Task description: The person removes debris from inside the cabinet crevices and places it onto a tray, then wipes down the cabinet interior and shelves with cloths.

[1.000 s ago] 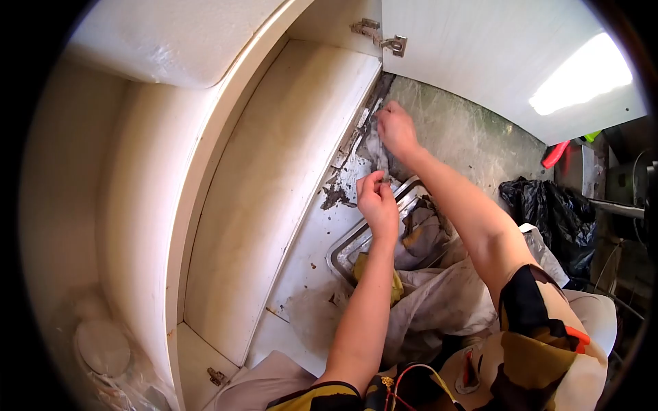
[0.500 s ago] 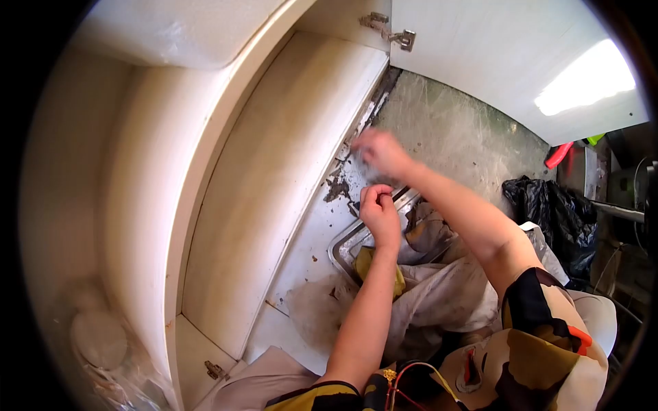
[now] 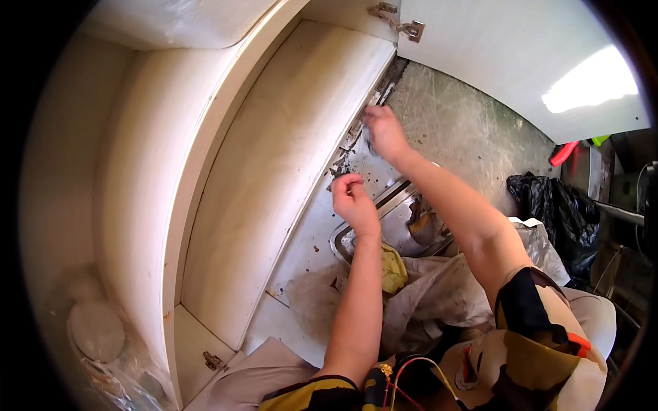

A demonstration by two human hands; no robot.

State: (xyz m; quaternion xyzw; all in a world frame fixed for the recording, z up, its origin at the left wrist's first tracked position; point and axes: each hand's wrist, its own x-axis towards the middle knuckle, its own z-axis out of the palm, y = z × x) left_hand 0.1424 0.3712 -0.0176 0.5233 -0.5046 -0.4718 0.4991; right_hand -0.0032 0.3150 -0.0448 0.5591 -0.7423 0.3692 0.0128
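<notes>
My right hand (image 3: 385,133) is at the cabinet's lower front edge, fingers bent down and slightly blurred. A small greyish thing shows under its fingers, too unclear to name. Dark flaky debris (image 3: 340,166) lies along that edge, just beyond my left hand (image 3: 351,198). The left fingers are curled together, and what they hold, if anything, is hidden. Below my hands sits a metal tray (image 3: 337,241) with a rounded rim, with soiled cloth (image 3: 445,294) and a yellow cloth (image 3: 393,270) at its near side.
The white cabinet shelf (image 3: 274,164) stretches along the left, and an open cabinet door (image 3: 493,55) hangs from a metal hinge (image 3: 412,30) at the top. A black plastic bag (image 3: 555,212) lies at right. Clear plastic wrapping (image 3: 99,335) is at lower left.
My right hand has moved up along the cabinet edge. My left hand has shifted up and left, closer to the debris. More of the tray and yellow cloth shows.
</notes>
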